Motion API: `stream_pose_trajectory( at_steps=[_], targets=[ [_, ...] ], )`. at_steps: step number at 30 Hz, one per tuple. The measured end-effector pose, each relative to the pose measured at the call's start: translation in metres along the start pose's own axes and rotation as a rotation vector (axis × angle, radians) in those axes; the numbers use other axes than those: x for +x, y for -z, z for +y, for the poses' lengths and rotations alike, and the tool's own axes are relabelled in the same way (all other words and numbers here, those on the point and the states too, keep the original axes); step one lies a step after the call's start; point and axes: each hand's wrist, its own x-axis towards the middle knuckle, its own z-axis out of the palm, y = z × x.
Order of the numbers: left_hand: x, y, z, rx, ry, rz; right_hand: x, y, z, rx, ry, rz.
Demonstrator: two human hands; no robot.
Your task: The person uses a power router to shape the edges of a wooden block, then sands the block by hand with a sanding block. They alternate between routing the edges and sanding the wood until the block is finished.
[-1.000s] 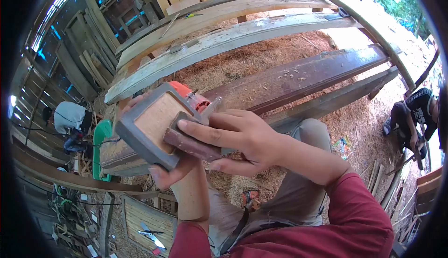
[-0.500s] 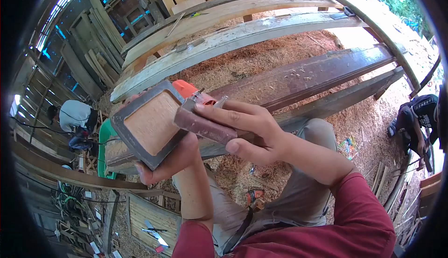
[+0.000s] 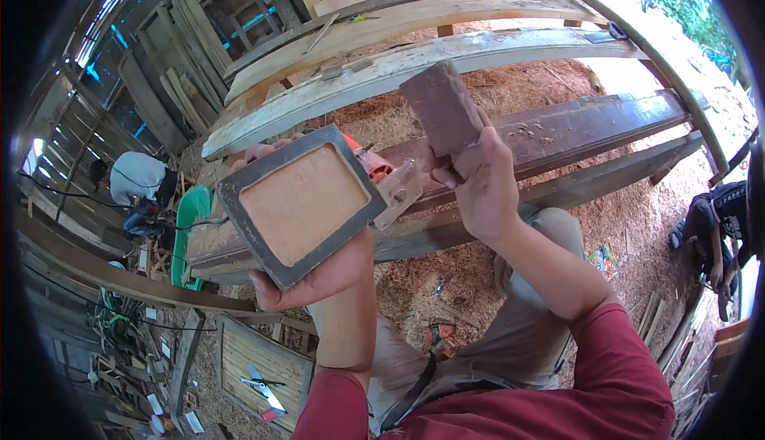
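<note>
Left hand (image 3: 333,271) is clamped round the dark-rimmed wooden piece (image 3: 300,203), thumb at its lower left corner, fingertips over the far edge. Piece sits tilted in front of the torso, pale recessed face towards the camera. Right hand (image 3: 488,193) pinches the reddish-brown block (image 3: 443,109) by its lower end, thumb against fingers. Block is raised, broad face showing, apart from the piece. Red power tool (image 3: 365,158) is just beyond the piece, partly hidden by it, clear plastic part (image 3: 400,195) between the two hands in view. Dark red plank (image 3: 558,131) runs behind, whitish plank (image 3: 374,83) past that. Green chair (image 3: 191,223) and crouching person (image 3: 139,180) at left, another person (image 3: 727,225) at far right
</note>
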Motion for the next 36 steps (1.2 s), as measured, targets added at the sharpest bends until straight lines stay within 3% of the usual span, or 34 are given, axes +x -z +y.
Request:
stream_pose_trajectory(
  at_steps=[5, 8, 14, 17, 20, 36],
  targets=[
    [-0.001, -0.007, 0.011, -0.119, 0.161, -0.056, 0.002, -0.006, -0.004, 0.064, -0.121, 0.061],
    [-0.002, -0.009, 0.018, -0.072, 0.206, 0.110, 0.002, 0.014, 0.003, 0.132, -0.135, -0.100],
    [0.000, -0.009, 0.024, -0.325, 0.360, -0.038, -0.001, 0.012, 0.003, 0.088, -0.165, -0.026],
    [0.000, -0.007, 0.027, -0.305, 0.395, 0.034, 0.000, 0.001, -0.001, 0.047, -0.168, 0.027],
    [0.003, -0.009, 0.032, -0.373, 0.430, 0.239, -0.001, -0.002, -0.002, 0.039, -0.176, 0.049],
    [0.022, 0.008, 0.027, -0.530, 0.681, 0.298, 0.003, 0.004, 0.004, -0.007, -0.114, -0.034]
  ],
)
